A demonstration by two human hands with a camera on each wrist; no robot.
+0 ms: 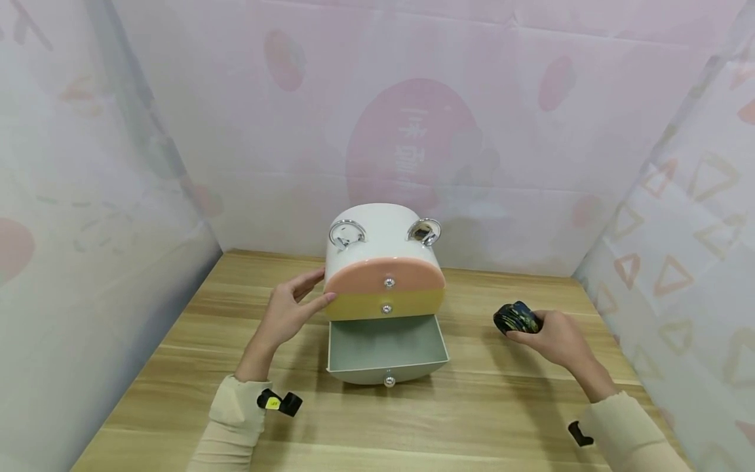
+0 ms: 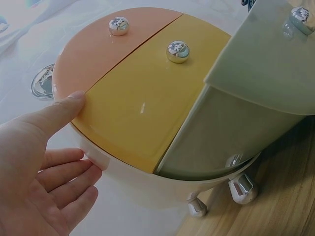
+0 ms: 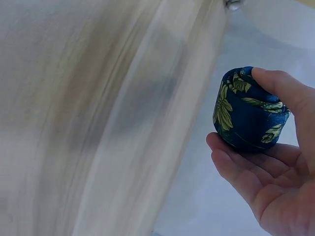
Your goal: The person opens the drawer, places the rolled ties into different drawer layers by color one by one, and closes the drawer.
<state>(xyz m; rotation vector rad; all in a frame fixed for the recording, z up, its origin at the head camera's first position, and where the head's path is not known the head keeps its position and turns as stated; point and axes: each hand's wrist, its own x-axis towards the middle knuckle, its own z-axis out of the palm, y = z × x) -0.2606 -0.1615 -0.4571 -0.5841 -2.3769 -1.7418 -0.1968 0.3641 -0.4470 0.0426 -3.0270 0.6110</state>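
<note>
A small three-drawer cabinet [image 1: 383, 216] with a white shell stands on the table. Its upper drawer front is orange, the middle one yellow, and the green bottom drawer [image 1: 386, 347] is pulled out with a bare inside. My left hand [image 1: 286, 311] rests against the cabinet's left side. In the left wrist view its thumb touches the front by the yellow drawer front [image 2: 142, 103], and the loosely extended fingers lie by the white side. To the right, my right hand [image 1: 557, 337] holds a rolled dark blue floral cloth [image 3: 251, 115] above the table, between thumb and fingers.
The wood-grain table [image 1: 472, 419] is walled by printed sheets at the back [image 1: 507, 131] and both sides. Two ring-shaped chrome pieces [image 1: 348, 233] stick up from the cabinet top. Short chrome feet [image 2: 243, 189] support the cabinet.
</note>
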